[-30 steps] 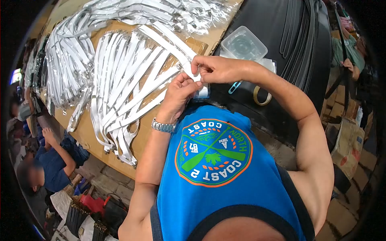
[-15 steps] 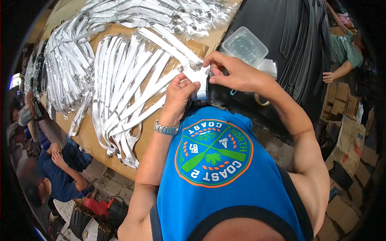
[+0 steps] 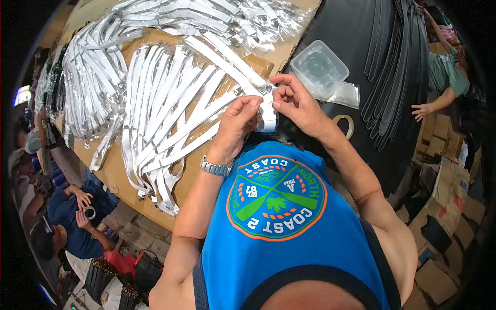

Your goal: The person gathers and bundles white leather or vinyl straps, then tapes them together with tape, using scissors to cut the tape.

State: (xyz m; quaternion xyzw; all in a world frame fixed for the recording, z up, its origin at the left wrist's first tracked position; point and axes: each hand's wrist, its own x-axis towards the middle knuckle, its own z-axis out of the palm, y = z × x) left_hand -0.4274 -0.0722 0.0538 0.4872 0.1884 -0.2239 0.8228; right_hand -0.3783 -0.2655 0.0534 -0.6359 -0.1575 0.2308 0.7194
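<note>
A white strap end [image 3: 268, 109] in clear wrapping lies between my two hands near the table's front edge. My left hand [image 3: 239, 120], with a metal watch on its wrist, pinches the left side of this piece. On its right side, my right hand [image 3: 295, 103] has thumb and index finger closed at the edge. Just left of my hands, white straps [image 3: 165, 103] with metal clips fan out over brown cardboard [image 3: 111, 173]. More wrapped white straps [image 3: 93, 77] lie farther left, and others [image 3: 181, 15] along the back.
A clear plastic box [image 3: 319, 67] and a clear packet [image 3: 345, 95] sit on a black surface, with a tape roll [image 3: 343, 127] nearer me. Long black strips [image 3: 392, 77] lie to the right. One person [image 3: 77, 222] is at lower left, another [image 3: 447, 72] at right.
The white piece and my right hand have moved slightly down. My left hand has shifted a little right. The person at lower left now holds a roll.
</note>
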